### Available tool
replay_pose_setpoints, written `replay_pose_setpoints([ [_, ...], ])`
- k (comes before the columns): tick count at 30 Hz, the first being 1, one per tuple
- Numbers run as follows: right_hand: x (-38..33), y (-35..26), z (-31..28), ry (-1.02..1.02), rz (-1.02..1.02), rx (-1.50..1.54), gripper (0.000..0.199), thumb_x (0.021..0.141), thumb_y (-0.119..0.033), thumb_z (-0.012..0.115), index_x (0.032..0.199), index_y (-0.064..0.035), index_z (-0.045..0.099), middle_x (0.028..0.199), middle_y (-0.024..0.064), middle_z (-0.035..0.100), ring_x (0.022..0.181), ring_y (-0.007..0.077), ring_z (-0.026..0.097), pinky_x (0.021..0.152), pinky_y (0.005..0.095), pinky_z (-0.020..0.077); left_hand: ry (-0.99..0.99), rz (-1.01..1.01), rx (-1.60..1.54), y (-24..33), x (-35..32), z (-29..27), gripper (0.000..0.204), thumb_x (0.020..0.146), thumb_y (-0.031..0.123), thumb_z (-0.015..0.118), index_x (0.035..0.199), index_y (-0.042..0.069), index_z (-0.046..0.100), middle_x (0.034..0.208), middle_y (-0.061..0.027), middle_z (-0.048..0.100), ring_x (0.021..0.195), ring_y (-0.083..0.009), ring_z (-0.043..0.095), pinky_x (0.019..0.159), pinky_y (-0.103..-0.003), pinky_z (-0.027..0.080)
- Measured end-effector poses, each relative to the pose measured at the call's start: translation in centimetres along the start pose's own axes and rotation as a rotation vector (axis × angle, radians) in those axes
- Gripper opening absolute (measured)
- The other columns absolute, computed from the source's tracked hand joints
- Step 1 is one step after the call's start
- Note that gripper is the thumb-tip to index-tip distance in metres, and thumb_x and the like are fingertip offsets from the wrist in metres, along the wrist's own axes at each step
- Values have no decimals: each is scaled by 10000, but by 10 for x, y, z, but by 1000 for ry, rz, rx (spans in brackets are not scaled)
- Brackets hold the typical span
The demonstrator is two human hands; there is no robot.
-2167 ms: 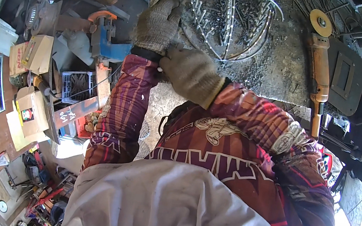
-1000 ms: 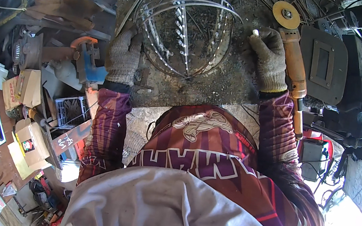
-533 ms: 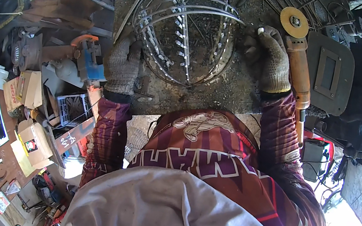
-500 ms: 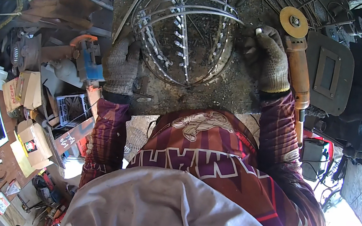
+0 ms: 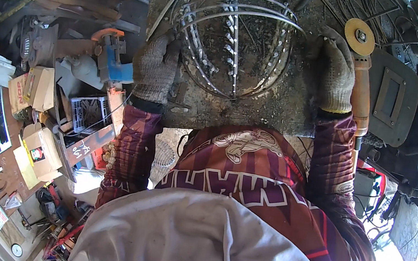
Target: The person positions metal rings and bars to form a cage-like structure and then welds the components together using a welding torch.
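— Since the frame half a second back, what has shifted?

— Hardly anything: both gloved hands sit where they were, and the wire dome frame (image 5: 232, 45) lies in the same spot on the dark metal table (image 5: 285, 108).

— Why the left hand (image 5: 156, 65) there?

— It rests on the frame's left rim, grip closed over the wires – a steadying hold, I judge, so the dome cannot rock on its curved ribs.

— And the right hand (image 5: 335, 74)?

— Just beside the frame's right edge, fingers curled; whether that grip clasps anything I cannot tell. The angle grinder (image 5: 361, 73) lies right beside it, disc up – handy. A welding mask (image 5: 390, 101) rests further right.
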State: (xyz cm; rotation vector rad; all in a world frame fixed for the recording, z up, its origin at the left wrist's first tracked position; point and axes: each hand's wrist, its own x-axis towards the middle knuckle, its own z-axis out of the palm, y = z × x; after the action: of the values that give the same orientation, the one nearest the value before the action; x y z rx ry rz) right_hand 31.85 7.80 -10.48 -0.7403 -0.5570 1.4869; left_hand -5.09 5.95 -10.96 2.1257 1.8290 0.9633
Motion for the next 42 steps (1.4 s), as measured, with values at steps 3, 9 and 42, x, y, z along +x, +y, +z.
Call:
replay_pose_setpoints([
  [3, 1, -10, 10, 116, -64, -597, 279, 1000, -143, 611, 1245, -11, 641, 1013, 78, 679, 876, 180, 649, 767, 301, 537, 32, -15, -18, -1, -1, 2, 214, 919, 151, 730, 1097, 34, 734, 1043, -182, 757, 944, -344, 746, 800, -402, 578],
  [9, 8, 3, 9, -15, -458, -1478, 360, 948, -276, 706, 1238, -66, 675, 983, 122, 706, 916, 268, 675, 812, 396, 539, 74, 28, -50, -5, -1, 6, 216, 913, 134, 721, 1111, 46, 731, 1010, -172, 759, 918, -344, 746, 792, -415, 574],
  [42, 8, 14, 2, -28, -547, -1473, 261, 966, -219, 657, 1126, -32, 745, 945, 191, 695, 877, 359, 686, 773, 421, 540, -19, -11, 76, 5, 2, -3, 244, 913, 125, 723, 1137, 29, 729, 1006, -165, 755, 901, -289, 750, 781, -381, 568],
])
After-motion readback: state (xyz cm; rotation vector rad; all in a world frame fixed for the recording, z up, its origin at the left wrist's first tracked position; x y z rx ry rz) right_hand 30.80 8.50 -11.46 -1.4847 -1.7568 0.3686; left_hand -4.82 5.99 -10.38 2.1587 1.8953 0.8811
